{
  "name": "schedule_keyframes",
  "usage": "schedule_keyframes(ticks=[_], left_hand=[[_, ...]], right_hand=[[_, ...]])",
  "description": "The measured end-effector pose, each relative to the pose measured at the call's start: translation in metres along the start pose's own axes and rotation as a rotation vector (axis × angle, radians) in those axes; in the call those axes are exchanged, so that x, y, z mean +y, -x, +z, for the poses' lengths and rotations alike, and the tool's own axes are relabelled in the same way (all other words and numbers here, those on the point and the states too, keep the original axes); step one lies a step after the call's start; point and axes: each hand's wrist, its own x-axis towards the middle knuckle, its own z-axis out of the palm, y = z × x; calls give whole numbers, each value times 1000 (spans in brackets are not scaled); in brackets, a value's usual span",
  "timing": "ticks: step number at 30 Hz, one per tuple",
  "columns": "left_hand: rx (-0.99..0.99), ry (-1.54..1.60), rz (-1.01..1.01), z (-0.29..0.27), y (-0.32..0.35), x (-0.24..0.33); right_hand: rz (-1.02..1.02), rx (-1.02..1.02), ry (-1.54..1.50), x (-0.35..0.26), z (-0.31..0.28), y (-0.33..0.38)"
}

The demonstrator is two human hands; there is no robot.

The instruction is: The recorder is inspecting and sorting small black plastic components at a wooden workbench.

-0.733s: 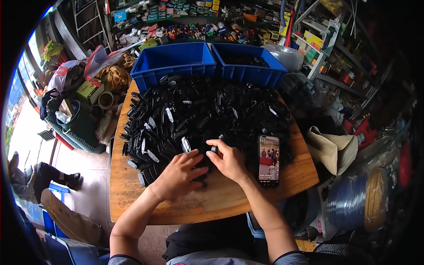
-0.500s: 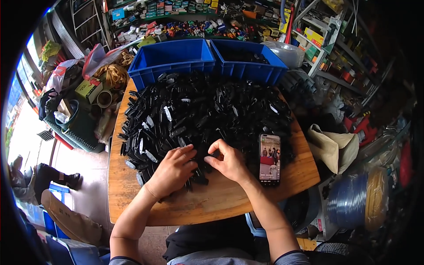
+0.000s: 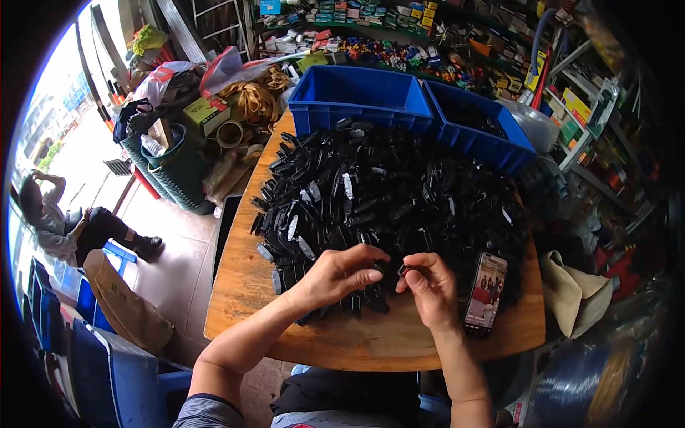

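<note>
A big heap of small black plastic parts (image 3: pixel 385 192) covers most of the round wooden table (image 3: pixel 239 285). My left hand (image 3: pixel 335 274) lies on the near edge of the heap, its fingers curled over a black part. Close beside it, my right hand (image 3: pixel 428 285) pinches a small black piece (image 3: pixel 404 270) between thumb and fingertips. The two hands nearly touch at the fingertips.
A phone (image 3: pixel 485 292) with a lit screen lies to the right of my right hand. Two blue bins (image 3: pixel 360 96) (image 3: pixel 474 128) stand at the table's far edge. Cluttered shelves lie behind, a green basket (image 3: pixel 168 175) at left. A seated person (image 3: pixel 64 225) is at far left.
My left hand has shifted right and closed toward my right hand; the fingertips of both now meet over a small black piece at the heap's near edge.
</note>
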Motion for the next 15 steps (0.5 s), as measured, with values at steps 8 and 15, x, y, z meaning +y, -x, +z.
schedule_keyframes(ticks=[8,15], left_hand=[[118,-229,240,9,-1,-3],[19,-404,385,4,-1,2]], right_hand=[[167,-84,-127,4,2,0],[139,-14,-104,-7,6,0]])
